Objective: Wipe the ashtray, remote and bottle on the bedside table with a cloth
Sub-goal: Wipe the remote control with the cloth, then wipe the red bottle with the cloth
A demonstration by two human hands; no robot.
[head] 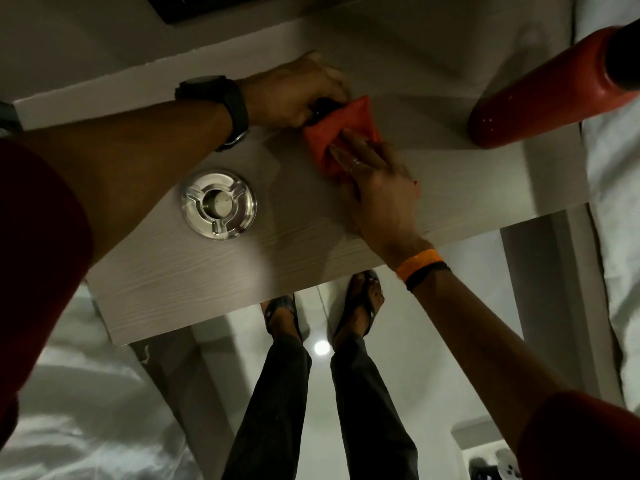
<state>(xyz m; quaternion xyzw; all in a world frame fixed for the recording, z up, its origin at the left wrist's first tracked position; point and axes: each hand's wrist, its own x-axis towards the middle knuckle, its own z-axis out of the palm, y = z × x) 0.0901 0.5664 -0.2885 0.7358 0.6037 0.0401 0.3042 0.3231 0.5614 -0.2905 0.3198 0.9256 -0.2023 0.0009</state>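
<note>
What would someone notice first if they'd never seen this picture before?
Probably the orange cloth at the middle of the table, bunched between the left hand and right hand around a small dark object. Next, the shiny metal ashtray standing alone on the left, and the red bottle at the table's far right corner.

Dark red short sleeves, wrist wear and dark trousers are seen on the person.

A black wristwatch with a broad strap [221, 109] is worn at the left hand [294, 91]. At the right hand [381, 188], a thin ring [356, 165] is seen on one finger, with an orange woven wristband [417, 263] and a narrow black band [427, 277] beside it. Dark trousers [311, 410] and dark open sandals [363, 306] are worn below.
</note>
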